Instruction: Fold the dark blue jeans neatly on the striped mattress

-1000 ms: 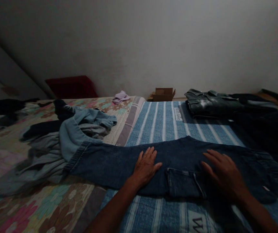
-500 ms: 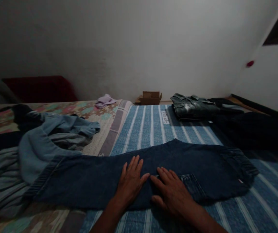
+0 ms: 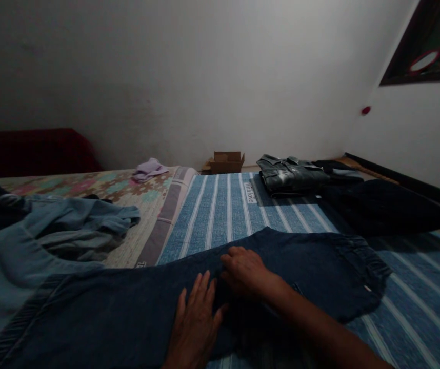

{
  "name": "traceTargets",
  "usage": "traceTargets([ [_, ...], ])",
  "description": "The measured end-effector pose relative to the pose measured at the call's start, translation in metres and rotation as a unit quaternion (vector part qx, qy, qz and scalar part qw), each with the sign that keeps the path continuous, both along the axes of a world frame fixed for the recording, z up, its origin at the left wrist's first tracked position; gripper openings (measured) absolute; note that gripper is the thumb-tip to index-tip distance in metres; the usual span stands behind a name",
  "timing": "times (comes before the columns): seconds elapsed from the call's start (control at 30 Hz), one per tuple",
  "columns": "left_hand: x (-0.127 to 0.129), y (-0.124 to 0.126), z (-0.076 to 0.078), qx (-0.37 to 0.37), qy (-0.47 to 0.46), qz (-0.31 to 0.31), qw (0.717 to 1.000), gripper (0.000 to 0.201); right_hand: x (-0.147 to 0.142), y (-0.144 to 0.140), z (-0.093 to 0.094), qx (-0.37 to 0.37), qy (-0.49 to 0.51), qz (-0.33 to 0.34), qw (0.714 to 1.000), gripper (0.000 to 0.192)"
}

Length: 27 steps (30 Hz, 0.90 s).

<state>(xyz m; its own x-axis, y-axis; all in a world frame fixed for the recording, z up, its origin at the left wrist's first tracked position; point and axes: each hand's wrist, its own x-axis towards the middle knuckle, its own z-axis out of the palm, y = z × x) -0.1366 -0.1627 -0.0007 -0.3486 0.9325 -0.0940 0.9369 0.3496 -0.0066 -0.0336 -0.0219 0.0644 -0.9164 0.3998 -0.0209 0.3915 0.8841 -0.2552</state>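
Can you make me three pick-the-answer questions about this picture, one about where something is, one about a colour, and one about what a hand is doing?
1. Where is the cardboard box?
A. on the jeans
B. by the wall, past the striped sheet
C. under the left hand

2. What colour are the jeans under the hands?
A. dark blue
B. red
C. white

3. How does the left hand lie?
A. closed in a fist in the air
B. flat, fingers spread, on the jeans
C. holding the box

Answers:
1. B: the box sits at the foot of the wall, beyond the far end of the striped sheet.
2. A: the denim is dark blue.
3. B: the palm is down on the cloth, beside the right hand, which also rests on the jeans.
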Motion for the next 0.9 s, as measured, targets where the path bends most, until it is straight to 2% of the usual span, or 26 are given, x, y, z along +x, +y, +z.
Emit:
traceTargets([
  [0.13,-0.001,-0.002,0.0,0.019,-0.02,-0.001,1.0,0.054,-0.031,0.013,-0.013,0.016,-0.003,0.01,1.0,0.03],
  [0.27,0.0,-0.002,0.0,0.017,-0.03,0.005,0.999,0.053,-0.048,0.017,-0.023,0.017,-0.008,0.024,1.0,0.032],
  [0.4,0.002,-0.002,0.001,-0.005,-0.031,0.008,0.999,0.055,-0.056,0.019,-0.028,0.018,-0.01,0.025,0.999,0.031],
  [0.7,0.004,-0.002,0.003,0.029,-0.041,0.014,0.999,0.056,-0.068,0.02,-0.022,0.005,-0.017,-0.01,1.0,0.028],
  [0.9,0.011,-0.004,0.009,0.023,-0.071,0.021,0.997,0.056,-0.068,0.02,-0.03,-0.006,-0.007,-0.026,1.0,0.027],
])
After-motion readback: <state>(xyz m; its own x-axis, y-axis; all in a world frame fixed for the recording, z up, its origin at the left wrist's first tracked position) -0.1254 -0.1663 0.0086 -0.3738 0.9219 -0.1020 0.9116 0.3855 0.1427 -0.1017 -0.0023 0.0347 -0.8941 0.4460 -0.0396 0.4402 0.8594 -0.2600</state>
